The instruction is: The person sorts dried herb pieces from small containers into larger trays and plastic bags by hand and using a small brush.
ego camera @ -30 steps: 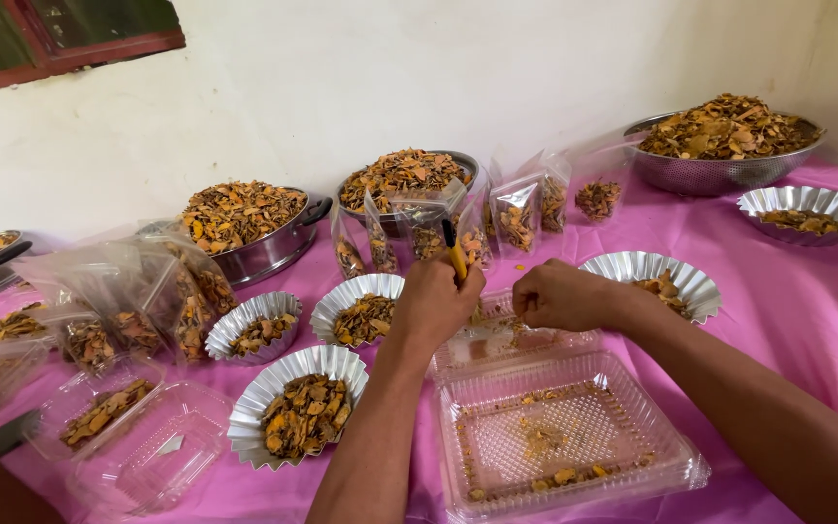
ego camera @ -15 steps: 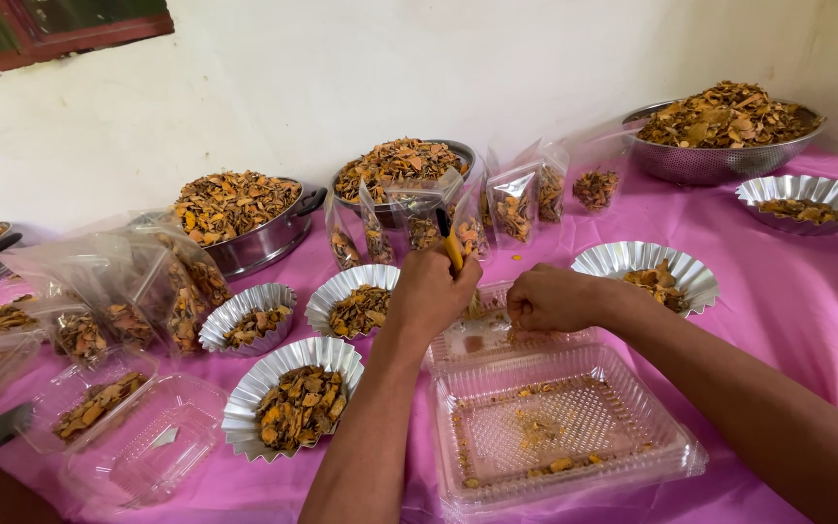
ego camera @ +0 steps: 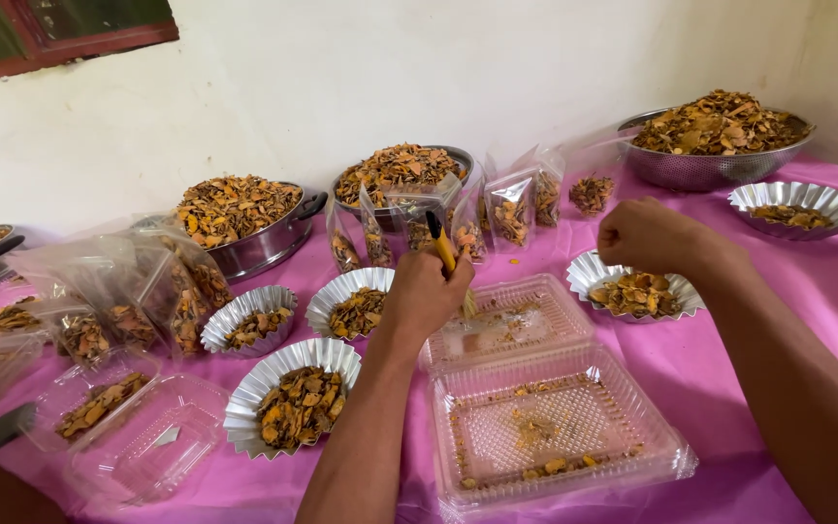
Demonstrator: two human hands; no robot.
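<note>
Gripping a yellow-handled tool (ego camera: 444, 248) upright in a closed fist, the left hand (ego camera: 426, 294) hovers over the open clear clamshell box (ego camera: 550, 388) on the pink bench (ego camera: 729, 349). The right hand (ego camera: 647, 236), clenched, what it pinches unseen, hangs above a fluted foil dish (ego camera: 632, 291); more dishes and bags (ego camera: 511, 209) crowd behind.

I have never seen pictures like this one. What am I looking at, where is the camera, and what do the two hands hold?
The camera sits on a person's head and looks down at that person's own bare arms. The left hand grips a yellow tool with a dark tip over an open clear plastic clamshell box that holds only crumbs. The right hand is a closed fist above a fluted foil dish; what it holds is hidden. On the pink tablecloth lie more foil dishes, steel bowls and clear pouches of dried orange-brown chips.
</note>
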